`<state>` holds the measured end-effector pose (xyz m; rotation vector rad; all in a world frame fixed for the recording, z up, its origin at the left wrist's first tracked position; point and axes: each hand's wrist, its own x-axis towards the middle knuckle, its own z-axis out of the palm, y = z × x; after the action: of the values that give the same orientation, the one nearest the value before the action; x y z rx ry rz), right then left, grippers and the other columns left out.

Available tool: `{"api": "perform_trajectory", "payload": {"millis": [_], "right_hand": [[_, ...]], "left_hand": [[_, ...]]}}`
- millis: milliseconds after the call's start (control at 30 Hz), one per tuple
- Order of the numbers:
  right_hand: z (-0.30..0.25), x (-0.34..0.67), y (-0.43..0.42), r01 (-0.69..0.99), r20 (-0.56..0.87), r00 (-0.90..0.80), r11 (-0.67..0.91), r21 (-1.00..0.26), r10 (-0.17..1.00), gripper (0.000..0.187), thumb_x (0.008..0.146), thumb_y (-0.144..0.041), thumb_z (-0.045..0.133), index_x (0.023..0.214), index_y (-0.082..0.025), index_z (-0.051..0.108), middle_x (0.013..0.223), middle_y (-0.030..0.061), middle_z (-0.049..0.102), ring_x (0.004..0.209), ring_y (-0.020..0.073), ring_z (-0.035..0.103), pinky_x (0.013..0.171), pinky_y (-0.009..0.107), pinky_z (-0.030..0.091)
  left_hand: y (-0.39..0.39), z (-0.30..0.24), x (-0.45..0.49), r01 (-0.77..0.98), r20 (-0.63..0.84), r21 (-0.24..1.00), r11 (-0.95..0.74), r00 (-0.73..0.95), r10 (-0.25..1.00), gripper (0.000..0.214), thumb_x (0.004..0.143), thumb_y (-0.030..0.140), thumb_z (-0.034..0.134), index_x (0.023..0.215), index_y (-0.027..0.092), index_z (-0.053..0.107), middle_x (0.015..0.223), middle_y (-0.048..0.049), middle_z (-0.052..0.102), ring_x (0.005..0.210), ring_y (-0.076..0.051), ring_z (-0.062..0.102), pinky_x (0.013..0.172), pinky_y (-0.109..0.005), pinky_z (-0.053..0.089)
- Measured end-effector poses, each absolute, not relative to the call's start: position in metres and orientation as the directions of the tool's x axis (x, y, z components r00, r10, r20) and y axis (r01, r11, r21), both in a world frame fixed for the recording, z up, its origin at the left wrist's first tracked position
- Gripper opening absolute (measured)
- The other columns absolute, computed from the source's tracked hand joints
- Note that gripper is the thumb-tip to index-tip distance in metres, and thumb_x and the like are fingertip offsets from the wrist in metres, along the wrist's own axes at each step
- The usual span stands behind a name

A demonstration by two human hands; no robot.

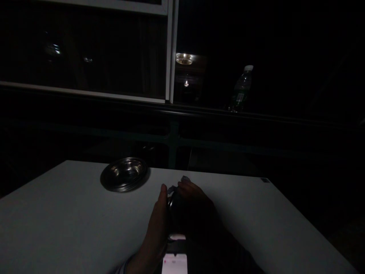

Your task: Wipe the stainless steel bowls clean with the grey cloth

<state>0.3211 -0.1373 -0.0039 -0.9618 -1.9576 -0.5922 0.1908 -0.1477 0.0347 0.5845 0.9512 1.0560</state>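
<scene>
Our left hand (pixel 157 224) grips a dark, mostly hidden object (pixel 176 207); our right hand (pixel 196 199), deep in shadow, clutches grey cloth (pixel 185 178). Metal bowls (pixel 124 176) sit by the counter's (pixel 71 217) far edge.

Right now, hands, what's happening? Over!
Left grip against dark shiny-edged object. Right grip on crumpled greyish cloth. Stacked metal bowls sit apart, leftward.
</scene>
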Motion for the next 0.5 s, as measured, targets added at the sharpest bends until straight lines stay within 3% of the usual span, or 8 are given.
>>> {"api": "perform_trajectory", "payload": {"millis": [100, 267, 500], "right_hand": [[-0.007, 0.312, -0.142, 0.817, 0.803, -0.350, 0.576, 0.009, 0.483, 0.031, 0.089, -0.028, 0.040, 0.115, -0.013, 0.048, 0.115, 0.0113, 0.057, 0.120, 0.0207, 0.044, 0.095, 0.039, 0.047], [0.000, 0.300, -0.152, 0.792, 0.775, -0.412, 0.609, 0.044, 0.479, 0.034, 0.090, -0.033, 0.036, 0.115, -0.013, 0.049, 0.113, 0.0096, 0.058, 0.119, 0.0217, 0.044, 0.097, 0.040, 0.044], [0.000, 0.289, -0.154, 0.776, 0.741, -0.495, 0.614, 0.142, 0.453, 0.030, 0.091, -0.026, 0.033, 0.109, -0.015, 0.053, 0.113, 0.0086, 0.059, 0.114, 0.0192, 0.047, 0.100, 0.036, 0.041]], "left_hand": [[-0.149, 0.040, 0.191, -0.483, -0.435, 0.730, 0.483, 0.216, 0.874, 0.043, 0.071, 0.058, 0.055, 0.056, 0.017, 0.059, 0.041, 0.0030, 0.052, 0.039, -0.012, 0.048, 0.043, -0.022, 0.036], [-0.145, 0.048, 0.186, -0.507, -0.471, 0.653, 0.563, 0.311, 0.825, 0.051, 0.072, 0.060, 0.052, 0.045, 0.016, 0.052, 0.036, 0.0026, 0.048, 0.034, -0.009, 0.044, 0.037, -0.019, 0.033], [-0.134, 0.054, 0.181, -0.496, -0.412, 0.651, 0.575, 0.406, 0.816, 0.050, 0.081, 0.054, 0.043, 0.057, 0.014, 0.061, 0.037, 0.0007, 0.051, 0.035, -0.009, 0.047, 0.037, -0.018, 0.033]]}}
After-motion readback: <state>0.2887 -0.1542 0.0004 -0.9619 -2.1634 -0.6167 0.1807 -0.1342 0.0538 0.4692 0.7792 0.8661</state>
